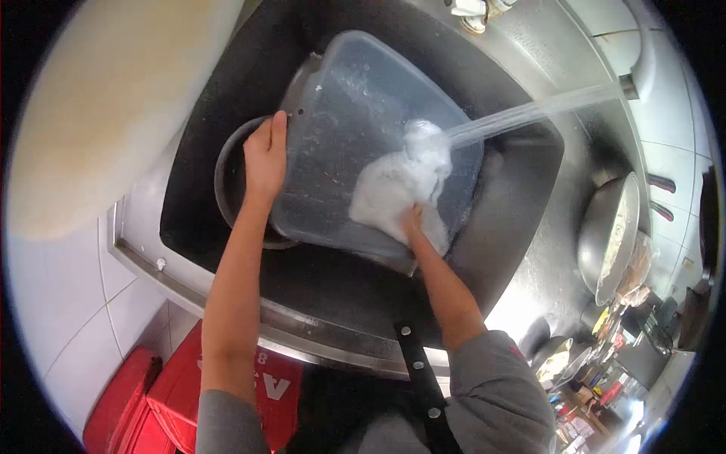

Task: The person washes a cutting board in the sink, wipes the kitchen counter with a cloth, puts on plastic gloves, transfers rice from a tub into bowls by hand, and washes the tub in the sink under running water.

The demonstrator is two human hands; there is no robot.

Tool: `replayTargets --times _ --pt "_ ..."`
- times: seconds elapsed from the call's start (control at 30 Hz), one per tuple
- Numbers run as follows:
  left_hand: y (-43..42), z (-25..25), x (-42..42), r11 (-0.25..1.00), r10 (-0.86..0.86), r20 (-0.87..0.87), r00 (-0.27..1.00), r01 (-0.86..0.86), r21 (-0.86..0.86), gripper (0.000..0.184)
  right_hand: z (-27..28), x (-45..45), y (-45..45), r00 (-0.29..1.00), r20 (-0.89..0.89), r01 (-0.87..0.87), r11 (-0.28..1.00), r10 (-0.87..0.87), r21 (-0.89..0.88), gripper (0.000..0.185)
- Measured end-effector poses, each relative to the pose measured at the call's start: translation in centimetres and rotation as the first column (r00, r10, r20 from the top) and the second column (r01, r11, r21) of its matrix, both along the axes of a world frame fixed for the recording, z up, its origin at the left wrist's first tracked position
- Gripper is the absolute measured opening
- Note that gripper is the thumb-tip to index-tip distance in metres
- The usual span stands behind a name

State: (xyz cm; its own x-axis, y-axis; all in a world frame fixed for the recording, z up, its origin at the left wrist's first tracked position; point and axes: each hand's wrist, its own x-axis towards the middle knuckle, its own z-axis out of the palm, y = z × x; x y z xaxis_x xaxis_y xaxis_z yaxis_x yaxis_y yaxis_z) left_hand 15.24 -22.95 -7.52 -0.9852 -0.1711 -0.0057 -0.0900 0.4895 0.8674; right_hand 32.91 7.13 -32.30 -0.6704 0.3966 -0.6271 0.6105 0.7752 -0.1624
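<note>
A grey plastic tray (348, 113) with rounded corners lies tilted in the dark sink. My left hand (265, 160) grips its left edge, thumb on top and the other fingers curled over the rim. Water from the faucet (630, 86) runs in a stream (529, 117) onto the tray, where it spreads as a white, foamy patch (386, 189). In the lower part of this patch is my right hand (412, 221); its fingers are blurred and covered by the white water, so anything in them is hidden. Under the tray's left side shows a round grey pot (227, 181).
The metal sink rim (333, 348) runs along the front. At the right, a wok (609, 234) with pale contents leans on the counter, near two dark red handles (662, 197). Red boxes (174, 393) stand below left. A blurred pale shape (113, 113) fills the upper left.
</note>
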Motion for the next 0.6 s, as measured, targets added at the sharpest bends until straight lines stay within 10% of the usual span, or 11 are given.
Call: replayTargets --times 0.03,0.13,0.2,0.27,0.37,0.43,0.47,0.53,0.6 --pt "-0.1 0.1 0.1 0.999 0.003 0.05 0.999 -0.006 0.049 0.047 1.0 0.0 -1.0 1.0 -0.009 -0.001 1.0 0.001 -0.001 0.055" --pt "-0.2 0.4 0.2 0.942 0.055 0.215 0.975 -0.122 0.314 0.051 5.9 -1.1 -3.7 0.996 -0.06 -0.085 0.661 0.061 -0.746 0.059" --pt "-1.2 -2.0 -0.2 0.902 -0.007 0.223 0.975 -0.091 0.423 0.056 21.5 -4.6 -9.4 0.997 -0.07 -0.074 0.413 0.026 -0.908 0.055" --pt "-1.2 -1.9 -0.2 0.845 -0.071 0.23 0.971 -0.064 0.531 0.064 24.3 -4.0 -14.2 0.809 -0.588 -0.529 0.45 0.009 -0.72 0.049" --pt "-1.1 -1.0 0.3 0.525 -0.191 0.254 0.948 -0.12 0.843 0.081 24.6 -5.7 -19.9 0.397 -0.915 -0.626 0.708 -0.072 -0.327 0.042" --pt "-3.9 -4.5 -0.1 -0.201 -0.62 -0.14 0.772 0.016 0.98 0.088 23.3 -11.8 -20.2 0.205 -0.975 -0.576 0.816 0.088 -0.047 0.036" --pt "-2.9 -2.8 0.5 -0.198 -0.62 -0.133 0.773 0.01 0.98 0.088 23.3 -15.4 -19.7 0.118 -0.968 -0.557 0.822 0.221 0.119 0.033" --pt "0.3 3.5 1.4 0.703 -0.195 0.437 0.878 -0.185 0.687 0.087 21.5 -22.8 -17.4 -0.011 -0.981 -0.418 0.89 0.194 0.18 0.023" --pt "0.7 3.8 1.3 0.659 -0.302 0.334 0.893 -0.058 0.75 0.08 21.5 -27.9 -14.9 0.061 -0.998 -0.257 0.966 -0.011 -0.027 0.024"
